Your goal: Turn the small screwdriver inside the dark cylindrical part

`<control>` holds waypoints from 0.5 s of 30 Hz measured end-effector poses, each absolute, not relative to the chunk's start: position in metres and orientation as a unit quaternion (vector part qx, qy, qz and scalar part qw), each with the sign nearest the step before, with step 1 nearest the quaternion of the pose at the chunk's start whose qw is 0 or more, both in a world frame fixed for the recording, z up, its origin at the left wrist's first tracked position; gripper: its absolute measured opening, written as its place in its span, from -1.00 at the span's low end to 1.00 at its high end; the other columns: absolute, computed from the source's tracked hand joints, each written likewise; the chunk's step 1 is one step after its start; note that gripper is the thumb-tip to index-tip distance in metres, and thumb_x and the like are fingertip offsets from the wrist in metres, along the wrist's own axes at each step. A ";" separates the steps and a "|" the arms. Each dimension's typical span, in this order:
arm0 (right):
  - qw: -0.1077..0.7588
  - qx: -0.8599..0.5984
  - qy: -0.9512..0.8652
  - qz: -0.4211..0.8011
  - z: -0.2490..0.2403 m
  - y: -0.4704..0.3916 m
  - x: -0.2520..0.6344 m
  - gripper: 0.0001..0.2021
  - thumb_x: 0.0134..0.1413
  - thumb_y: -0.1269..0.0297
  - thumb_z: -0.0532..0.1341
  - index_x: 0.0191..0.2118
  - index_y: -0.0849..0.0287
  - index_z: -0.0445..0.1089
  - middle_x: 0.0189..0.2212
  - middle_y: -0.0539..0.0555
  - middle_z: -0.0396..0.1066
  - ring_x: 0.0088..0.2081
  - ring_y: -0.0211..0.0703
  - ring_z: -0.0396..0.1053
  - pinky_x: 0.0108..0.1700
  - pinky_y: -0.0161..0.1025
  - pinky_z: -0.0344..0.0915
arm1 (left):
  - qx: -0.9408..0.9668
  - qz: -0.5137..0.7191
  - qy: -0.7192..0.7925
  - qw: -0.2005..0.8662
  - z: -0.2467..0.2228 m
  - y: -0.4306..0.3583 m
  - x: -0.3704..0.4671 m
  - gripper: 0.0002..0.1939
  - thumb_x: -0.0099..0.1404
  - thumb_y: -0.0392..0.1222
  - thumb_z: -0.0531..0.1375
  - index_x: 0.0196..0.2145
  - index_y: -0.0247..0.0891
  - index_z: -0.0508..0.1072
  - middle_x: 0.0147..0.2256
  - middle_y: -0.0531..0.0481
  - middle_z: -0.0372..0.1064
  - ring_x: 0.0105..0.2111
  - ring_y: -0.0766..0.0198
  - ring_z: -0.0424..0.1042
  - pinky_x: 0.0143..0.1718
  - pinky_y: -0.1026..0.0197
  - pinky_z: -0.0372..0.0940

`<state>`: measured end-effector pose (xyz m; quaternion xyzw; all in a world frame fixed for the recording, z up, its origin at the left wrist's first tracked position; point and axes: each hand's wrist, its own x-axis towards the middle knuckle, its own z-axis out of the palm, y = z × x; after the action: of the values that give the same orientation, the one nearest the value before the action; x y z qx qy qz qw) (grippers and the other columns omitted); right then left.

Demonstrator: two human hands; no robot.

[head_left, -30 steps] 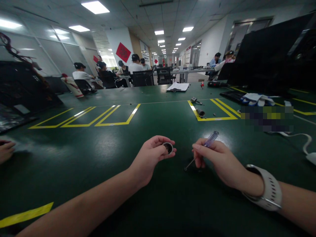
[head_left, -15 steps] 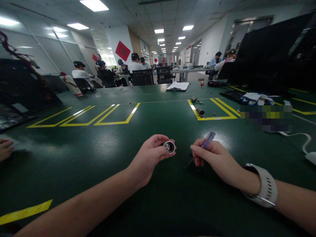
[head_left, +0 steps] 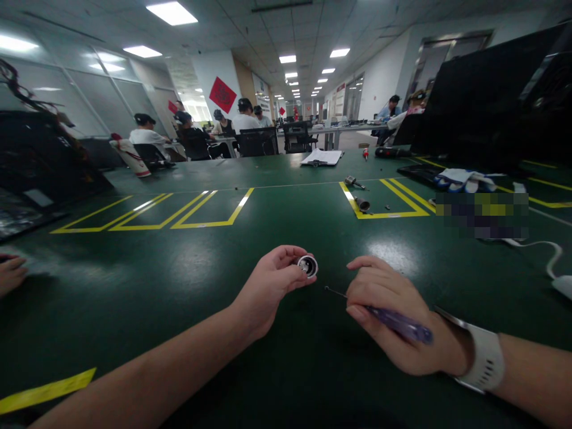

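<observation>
Near the middle of the green table (head_left: 214, 268), my left hand (head_left: 272, 286) is closed round a small round metal part (head_left: 308, 266), its open end facing me with small pieces inside. To the right, my right hand (head_left: 388, 310) holds a screwdriver (head_left: 400, 325) with a clear purple handle. The handle lies across the palm toward the wrist, and the thin shaft points left, with a small dark piece at its tip. That tip is a short way from the metal part, not touching it.
Metal parts, among them a cup-shaped one (head_left: 362, 204), lie by a yellow-taped frame. Farther back is a clipboard (head_left: 322, 157). Gloves (head_left: 465, 180) and a white cable (head_left: 556, 256) are at the right. Another person's hand (head_left: 11, 274) shows at the left edge.
My right hand has rolled over, swinging the screwdriver from steep to nearly flat, its handle now toward my wrist and its tip lifted from near the table. My left hand has barely moved.
</observation>
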<state>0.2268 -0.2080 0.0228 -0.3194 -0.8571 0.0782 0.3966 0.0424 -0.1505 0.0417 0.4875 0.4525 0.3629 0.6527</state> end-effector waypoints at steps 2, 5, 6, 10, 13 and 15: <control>0.423 -0.310 -0.850 0.055 0.024 -0.209 0.228 -0.91 0.05 0.45 0.06 -0.34 0.16 0.27 -0.50 -0.01 0.36 -0.42 -0.24 0.32 -0.02 -0.04 0.17 | 0.497 0.358 0.445 0.653 0.039 -0.150 0.041 -0.74 0.04 -0.42 0.18 -0.26 -0.32 0.35 -0.20 -0.10 0.40 -0.20 0.22 0.41 -0.08 0.12 0.31; 0.428 -0.301 -0.852 0.027 0.023 -0.208 0.228 -0.88 0.05 0.46 0.07 -0.27 0.15 0.27 -0.42 0.03 0.42 -0.36 -0.21 0.36 -0.01 -0.04 0.18 | 0.512 0.352 0.435 0.652 0.037 -0.150 0.041 -0.74 0.02 -0.41 0.19 -0.26 -0.31 0.38 -0.23 -0.08 0.41 -0.23 0.24 0.41 -0.11 0.13 0.31; 0.420 -0.300 -0.856 0.023 0.022 -0.208 0.228 -0.87 0.06 0.46 0.08 -0.26 0.15 0.27 -0.40 0.04 0.42 -0.34 -0.20 0.37 -0.01 -0.04 0.18 | 0.518 0.350 0.432 0.650 0.038 -0.151 0.042 -0.74 0.01 -0.40 0.19 -0.27 -0.31 0.39 -0.23 -0.08 0.42 -0.24 0.24 0.41 -0.13 0.14 0.31; 0.399 -0.302 -0.865 0.026 0.020 -0.207 0.226 -0.86 0.06 0.47 0.08 -0.24 0.16 0.26 -0.36 0.05 0.42 -0.30 -0.20 0.37 0.01 -0.04 0.17 | 0.548 0.341 0.434 0.629 0.041 -0.154 0.044 -0.73 -0.02 -0.38 0.21 -0.29 -0.31 0.42 -0.26 -0.07 0.43 -0.26 0.23 0.40 -0.16 0.14 0.30; 0.387 -0.307 -0.869 0.031 0.021 -0.208 0.225 -0.86 0.06 0.47 0.09 -0.23 0.17 0.26 -0.34 0.06 0.41 -0.29 -0.20 0.36 0.02 -0.05 0.17 | 0.569 0.338 0.437 0.609 0.043 -0.156 0.044 -0.74 -0.01 -0.37 0.19 -0.28 -0.31 0.43 -0.28 -0.06 0.43 -0.29 0.24 0.41 -0.19 0.16 0.30; 0.381 -0.306 -0.872 0.031 0.022 -0.208 0.223 -0.86 0.06 0.47 0.08 -0.23 0.17 0.26 -0.35 0.05 0.41 -0.29 -0.20 0.36 0.01 -0.05 0.17 | 0.580 0.337 0.438 0.599 0.042 -0.156 0.044 -0.76 0.00 -0.36 0.19 -0.29 -0.31 0.43 -0.30 -0.06 0.43 -0.31 0.26 0.41 -0.22 0.18 0.31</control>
<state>0.2234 -0.2082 0.0222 -0.3055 -0.8721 0.0306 0.3810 0.0436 -0.1558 0.0421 0.5798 0.4375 0.3366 0.5993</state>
